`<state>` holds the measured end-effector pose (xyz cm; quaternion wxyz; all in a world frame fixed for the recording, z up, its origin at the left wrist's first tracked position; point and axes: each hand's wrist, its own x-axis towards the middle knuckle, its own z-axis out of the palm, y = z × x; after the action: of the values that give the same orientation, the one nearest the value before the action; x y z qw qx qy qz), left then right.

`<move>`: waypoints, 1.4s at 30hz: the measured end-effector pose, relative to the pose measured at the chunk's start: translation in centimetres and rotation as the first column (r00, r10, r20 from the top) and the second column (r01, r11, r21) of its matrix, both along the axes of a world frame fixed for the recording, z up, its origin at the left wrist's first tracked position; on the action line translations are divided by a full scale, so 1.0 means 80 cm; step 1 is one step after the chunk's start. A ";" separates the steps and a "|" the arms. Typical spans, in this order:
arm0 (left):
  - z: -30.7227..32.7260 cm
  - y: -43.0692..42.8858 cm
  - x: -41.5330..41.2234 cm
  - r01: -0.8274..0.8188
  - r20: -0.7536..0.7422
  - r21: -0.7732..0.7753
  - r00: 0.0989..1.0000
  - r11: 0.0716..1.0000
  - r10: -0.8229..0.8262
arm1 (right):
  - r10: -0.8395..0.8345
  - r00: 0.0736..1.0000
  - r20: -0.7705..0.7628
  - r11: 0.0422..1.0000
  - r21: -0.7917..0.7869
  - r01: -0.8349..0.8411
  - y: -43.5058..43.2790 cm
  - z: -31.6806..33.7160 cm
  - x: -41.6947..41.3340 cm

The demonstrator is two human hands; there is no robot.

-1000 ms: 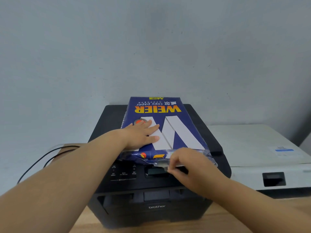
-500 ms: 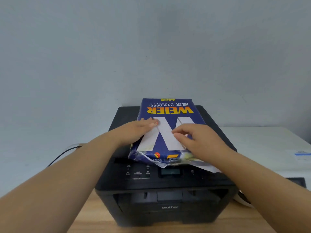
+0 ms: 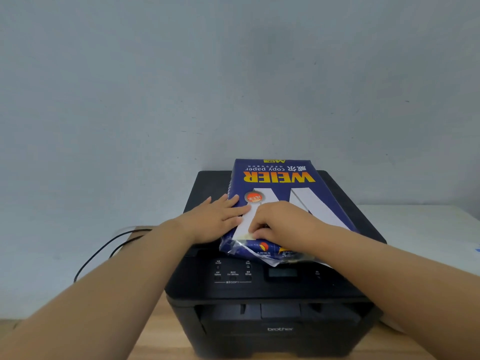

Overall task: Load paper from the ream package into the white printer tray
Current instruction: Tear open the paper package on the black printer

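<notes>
On top of the black printer (image 3: 272, 294), at mid-bench: blue ream package (image 3: 280, 193), lying flat, "WEIER copy paper" lettering reading upside down from the head view. Near end of wrapper torn and crumpled, clear film and white sheet edges (image 3: 270, 261) poking out over the printer's control panel.

Left hand (image 3: 215, 222): flat, fingers spread and extended, palm down on the package's left edge, partly on the printer lid beside it. Pressing, not gripping.

Right hand (image 3: 280, 222): fingers curled down onto the package top near the torn end, fingertips bunched at the white stripe of the wrapper. Whether it actually pinches wrapper or paper, cannot tell.

White printer (image 3: 420, 229): right of the black one, just beside it, only partly in view; its tray not visible.

Black cable (image 3: 109, 248) loops off the left edge of the wooden bench (image 3: 161, 331). Plain grey wall behind.
</notes>
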<state>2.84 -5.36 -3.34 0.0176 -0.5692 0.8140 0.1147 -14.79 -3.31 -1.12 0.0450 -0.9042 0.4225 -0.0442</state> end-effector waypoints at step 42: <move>0.005 0.024 -0.024 0.051 0.007 -0.240 0.999 0.970 -0.050 | -0.225 0.967 0.117 0.964 -0.115 0.238 0.033 -0.042 -0.166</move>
<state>0.93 -3.41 -2.97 -0.0479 -0.5464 0.8360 0.0147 -28.09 -0.70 -4.48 0.0029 -0.8461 0.5186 -0.1228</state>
